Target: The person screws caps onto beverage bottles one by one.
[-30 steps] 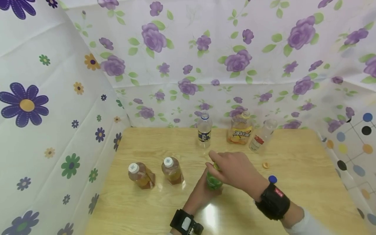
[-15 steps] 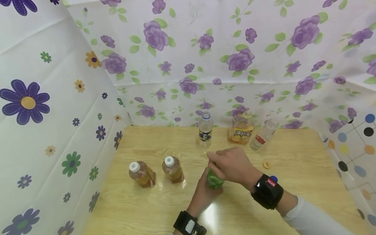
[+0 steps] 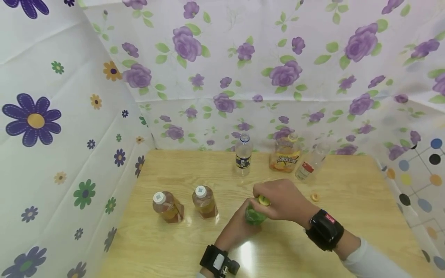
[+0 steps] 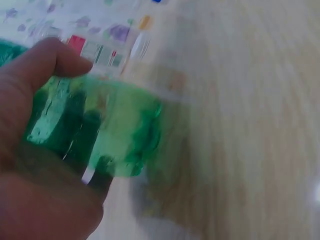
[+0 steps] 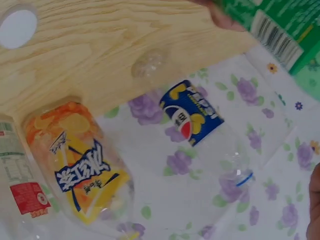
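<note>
In the head view my left hand [image 3: 240, 224] grips a green plastic bottle [image 3: 254, 217] round its body. My right hand [image 3: 286, 199] is at the bottle's top, its thumb and curled fingers about a yellow cap [image 3: 264, 200]. The left wrist view has the thumb and fingers of that hand wrapped round the see-through green bottle [image 4: 120, 130], which lies tilted in that picture. At the right wrist view's upper right, the bottle's green label with a barcode [image 5: 277, 40] shows; only a bit of my right hand appears at that view's right edge.
Behind stand an uncapped Pepsi bottle [image 3: 242, 160], an orange-labelled bottle [image 3: 285, 156] and a leaning clear bottle [image 3: 309, 164] with a red label. Two brownish bottles with white caps, one nearer [image 3: 205, 202] and one farther left [image 3: 168, 207], stand at left. A loose orange cap [image 3: 314, 197] lies at right.
My right hand has turned over the bottle top: half a second ago it covered the cap, now the cap shows between thumb and fingers. The left hand keeps its grip on the bottle.
</note>
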The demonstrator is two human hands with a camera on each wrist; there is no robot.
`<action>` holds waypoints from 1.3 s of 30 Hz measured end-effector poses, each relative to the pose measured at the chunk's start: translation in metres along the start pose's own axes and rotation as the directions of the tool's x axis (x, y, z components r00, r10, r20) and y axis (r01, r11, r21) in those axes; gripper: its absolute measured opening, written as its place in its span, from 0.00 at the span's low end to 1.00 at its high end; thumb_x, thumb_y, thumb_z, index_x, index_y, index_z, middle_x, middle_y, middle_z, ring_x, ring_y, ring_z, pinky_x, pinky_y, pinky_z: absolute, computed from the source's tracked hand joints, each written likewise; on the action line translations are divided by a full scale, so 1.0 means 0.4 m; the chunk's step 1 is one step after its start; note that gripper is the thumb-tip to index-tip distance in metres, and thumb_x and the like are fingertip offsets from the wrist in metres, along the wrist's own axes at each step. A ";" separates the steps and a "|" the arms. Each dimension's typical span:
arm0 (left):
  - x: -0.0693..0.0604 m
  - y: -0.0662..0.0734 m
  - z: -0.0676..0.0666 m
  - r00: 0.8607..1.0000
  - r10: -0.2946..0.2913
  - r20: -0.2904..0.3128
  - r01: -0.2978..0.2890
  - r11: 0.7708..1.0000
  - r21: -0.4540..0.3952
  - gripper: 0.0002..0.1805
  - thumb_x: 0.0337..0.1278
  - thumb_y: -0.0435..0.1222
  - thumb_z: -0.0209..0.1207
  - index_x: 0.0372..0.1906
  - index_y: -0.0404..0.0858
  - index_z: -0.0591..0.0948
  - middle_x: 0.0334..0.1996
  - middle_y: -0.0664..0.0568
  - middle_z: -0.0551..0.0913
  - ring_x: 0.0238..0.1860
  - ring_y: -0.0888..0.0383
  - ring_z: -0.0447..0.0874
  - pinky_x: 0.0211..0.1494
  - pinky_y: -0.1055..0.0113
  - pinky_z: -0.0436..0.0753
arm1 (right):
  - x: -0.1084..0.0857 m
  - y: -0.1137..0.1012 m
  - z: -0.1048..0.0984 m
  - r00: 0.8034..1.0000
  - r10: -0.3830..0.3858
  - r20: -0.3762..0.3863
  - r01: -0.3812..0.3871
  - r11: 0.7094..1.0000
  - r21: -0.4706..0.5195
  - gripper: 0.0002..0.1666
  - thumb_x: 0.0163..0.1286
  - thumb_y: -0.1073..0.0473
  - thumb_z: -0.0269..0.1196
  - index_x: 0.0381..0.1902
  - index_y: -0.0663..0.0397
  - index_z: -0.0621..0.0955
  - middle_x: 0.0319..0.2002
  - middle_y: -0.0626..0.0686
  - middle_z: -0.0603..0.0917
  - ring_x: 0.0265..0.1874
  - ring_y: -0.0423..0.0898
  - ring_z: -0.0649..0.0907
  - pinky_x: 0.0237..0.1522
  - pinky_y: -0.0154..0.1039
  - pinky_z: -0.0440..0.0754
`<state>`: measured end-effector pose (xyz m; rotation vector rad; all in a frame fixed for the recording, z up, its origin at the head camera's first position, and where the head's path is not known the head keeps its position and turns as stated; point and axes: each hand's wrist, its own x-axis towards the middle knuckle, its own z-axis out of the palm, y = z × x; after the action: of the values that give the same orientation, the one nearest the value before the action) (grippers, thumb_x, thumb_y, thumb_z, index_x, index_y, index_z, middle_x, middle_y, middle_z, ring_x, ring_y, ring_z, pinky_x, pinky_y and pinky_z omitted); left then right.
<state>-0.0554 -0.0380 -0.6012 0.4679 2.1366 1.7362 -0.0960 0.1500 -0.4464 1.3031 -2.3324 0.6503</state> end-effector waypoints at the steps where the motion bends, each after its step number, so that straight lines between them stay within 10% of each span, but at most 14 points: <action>1: 0.000 0.000 -0.006 1.000 -0.006 0.011 0.006 1.000 0.012 0.47 0.51 0.25 0.66 0.70 0.68 0.68 0.58 0.65 0.79 0.54 0.59 0.80 0.59 0.56 0.79 | -0.001 0.005 0.001 0.999 -0.032 0.003 0.032 0.999 0.018 0.19 0.83 0.42 0.53 0.29 0.39 0.70 0.20 0.33 0.60 0.19 0.28 0.57 0.21 0.26 0.52; 12: 0.005 0.005 0.010 0.999 0.005 -0.041 -0.004 0.999 0.033 0.45 0.44 0.23 0.69 0.66 0.63 0.73 0.53 0.64 0.82 0.52 0.61 0.81 0.56 0.61 0.81 | 0.000 0.025 0.021 0.940 -0.209 -0.270 0.211 0.977 -0.019 0.12 0.64 0.62 0.53 0.23 0.41 0.67 0.17 0.34 0.60 0.18 0.29 0.56 0.20 0.24 0.49; 21: -0.002 0.010 0.070 0.942 -0.025 -0.336 0.075 0.988 0.137 0.39 0.43 0.30 0.72 0.63 0.59 0.77 0.48 0.68 0.82 0.46 0.62 0.81 0.49 0.58 0.81 | -0.020 -0.019 0.025 0.953 0.098 -0.288 -0.146 0.978 -0.152 0.11 0.69 0.55 0.52 0.25 0.40 0.71 0.15 0.34 0.60 0.14 0.31 0.59 0.16 0.26 0.49; 29: -0.003 0.016 0.059 0.939 -0.049 -0.341 0.070 0.996 0.048 0.39 0.47 0.30 0.71 0.65 0.62 0.75 0.49 0.66 0.83 0.47 0.58 0.80 0.49 0.56 0.81 | 0.008 -0.084 0.018 0.946 0.277 -0.166 -0.318 0.893 -0.317 0.21 0.84 0.49 0.43 0.28 0.47 0.66 0.20 0.41 0.57 0.15 0.38 0.59 0.15 0.33 0.50; 36: -0.003 0.020 0.060 0.942 -0.055 -0.332 0.063 0.998 0.013 0.39 0.50 0.28 0.71 0.66 0.61 0.74 0.49 0.64 0.83 0.48 0.58 0.81 0.51 0.56 0.81 | 0.024 -0.114 0.006 0.892 0.436 -0.117 -0.445 0.806 -0.389 0.24 0.85 0.47 0.45 0.27 0.50 0.64 0.13 0.42 0.56 0.08 0.40 0.59 0.10 0.34 0.51; 39: -0.002 0.021 0.061 0.946 -0.060 -0.319 0.063 0.998 0.000 0.38 0.51 0.29 0.71 0.66 0.61 0.74 0.49 0.64 0.83 0.48 0.59 0.82 0.50 0.57 0.82 | 0.026 -0.117 -0.011 0.836 0.549 -0.003 -0.521 0.792 -0.317 0.27 0.86 0.37 0.47 0.32 0.50 0.69 0.11 0.41 0.58 0.08 0.40 0.62 0.10 0.36 0.54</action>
<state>-0.0430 -0.0156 -0.5974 0.1248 2.3483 1.8720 -0.0603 0.1238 -0.4278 0.5293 -2.7613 0.3595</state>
